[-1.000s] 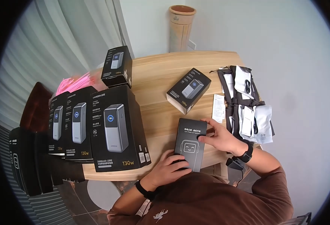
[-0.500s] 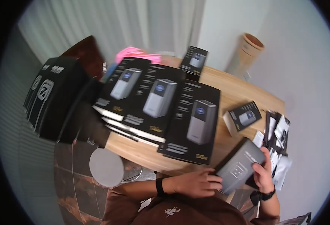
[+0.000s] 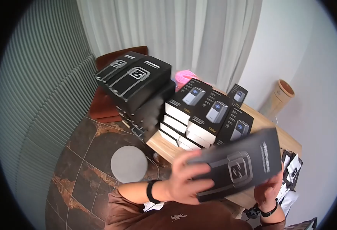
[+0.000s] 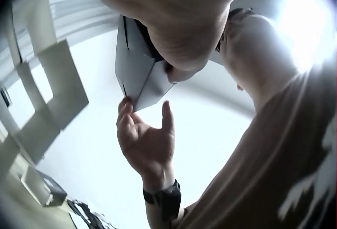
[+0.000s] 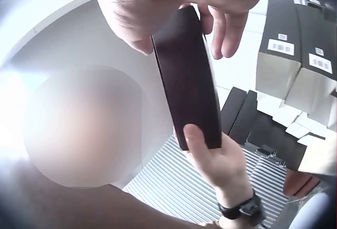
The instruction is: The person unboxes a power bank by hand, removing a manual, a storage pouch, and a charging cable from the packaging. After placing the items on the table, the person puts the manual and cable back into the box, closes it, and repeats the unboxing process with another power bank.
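A black power bank box (image 3: 258,157), printed with a line-drawn face, is tilted up close in front of the brown shirt in the head view. My left hand (image 3: 185,182) grips its left end, fingers spread over the printed front. In the right wrist view the left thumb (image 5: 194,134) presses on the box's narrow side. At the other end is my right hand (image 3: 268,191), partly hidden by the box. Fingertips of the right hand (image 4: 147,145) touch the box's lower corner in the left wrist view, its thumb standing apart from the box.
Stacked power bank boxes (image 3: 218,111) stand on the wooden table, a taller stack of black boxes (image 3: 149,74) left of them. Pink strands (image 3: 185,78) lie behind. Dark pouches with white packets (image 3: 293,168) are at right. A round grey stool (image 3: 129,164) stands on the floor.
The head view has swung left, bringing the black stack and stool further in. The held box has risen toward the camera and tipped sideways. My right thumb has left the box's printed front.
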